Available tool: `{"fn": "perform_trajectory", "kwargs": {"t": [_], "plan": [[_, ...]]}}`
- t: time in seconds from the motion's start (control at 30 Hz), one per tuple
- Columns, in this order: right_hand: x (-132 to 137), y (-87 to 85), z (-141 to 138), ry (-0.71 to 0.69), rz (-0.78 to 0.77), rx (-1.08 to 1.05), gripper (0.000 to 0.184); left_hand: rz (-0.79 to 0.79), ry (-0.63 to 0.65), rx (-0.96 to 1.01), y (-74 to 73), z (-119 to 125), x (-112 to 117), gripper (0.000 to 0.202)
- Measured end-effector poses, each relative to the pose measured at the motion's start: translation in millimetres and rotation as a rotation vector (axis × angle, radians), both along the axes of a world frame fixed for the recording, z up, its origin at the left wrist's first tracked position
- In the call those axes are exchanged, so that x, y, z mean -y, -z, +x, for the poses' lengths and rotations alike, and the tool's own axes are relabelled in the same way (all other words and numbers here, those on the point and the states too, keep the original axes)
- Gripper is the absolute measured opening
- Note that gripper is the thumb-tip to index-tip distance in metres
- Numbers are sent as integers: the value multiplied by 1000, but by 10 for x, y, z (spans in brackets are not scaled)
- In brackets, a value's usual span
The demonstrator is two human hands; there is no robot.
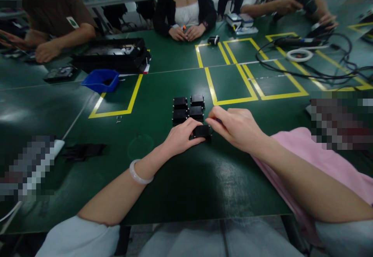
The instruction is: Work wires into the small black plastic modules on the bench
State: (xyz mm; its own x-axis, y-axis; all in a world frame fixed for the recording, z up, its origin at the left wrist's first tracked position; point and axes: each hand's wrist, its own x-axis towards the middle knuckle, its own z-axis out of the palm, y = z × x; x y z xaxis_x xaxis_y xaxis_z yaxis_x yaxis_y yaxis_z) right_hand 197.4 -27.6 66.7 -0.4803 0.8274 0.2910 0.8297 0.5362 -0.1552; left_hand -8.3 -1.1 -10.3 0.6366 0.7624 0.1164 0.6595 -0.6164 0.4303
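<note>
My left hand (186, 136) grips a small black rectangular block (202, 131) at its left end, thumb in front and fingers behind. Just right of that block, my right hand (233, 125) is closed in a pinch. Whatever sits between its fingertips, if anything, is too small to make out. Several similar black blocks (196, 112) with small shiny bits at their corners stand in two rows right behind my left hand.
A blue bin (101, 80) and a long black tray (110, 55) stand at the back left. Tiny screws (118, 119) lie nearby. A pink cloth (294, 144) is under my right forearm. Black cables (320, 68) loop at the right. Other people sit across the green table (180, 187).
</note>
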Motion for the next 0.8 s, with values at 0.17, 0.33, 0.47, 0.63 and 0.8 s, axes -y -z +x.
{"fn": "perform_trajectory", "kwargs": {"t": [0.17,0.33,0.47,0.63,0.8], "plan": [[-27,58,8,18,62,-40,27,-17,10,-8,-21,6,5,37],[-35,52,43,89,75,-37,29,-16,9,2,-12,-2,6,38],[-26,22,40,33,-27,-64,28,-22,12,11,-13,-4,4,38],[-24,32,37,-38,-30,-117,28,-17,20,17,-21,-2,5,38],[-36,74,30,9,48,-84,36,1,16,6,-17,-7,4,40]]}}
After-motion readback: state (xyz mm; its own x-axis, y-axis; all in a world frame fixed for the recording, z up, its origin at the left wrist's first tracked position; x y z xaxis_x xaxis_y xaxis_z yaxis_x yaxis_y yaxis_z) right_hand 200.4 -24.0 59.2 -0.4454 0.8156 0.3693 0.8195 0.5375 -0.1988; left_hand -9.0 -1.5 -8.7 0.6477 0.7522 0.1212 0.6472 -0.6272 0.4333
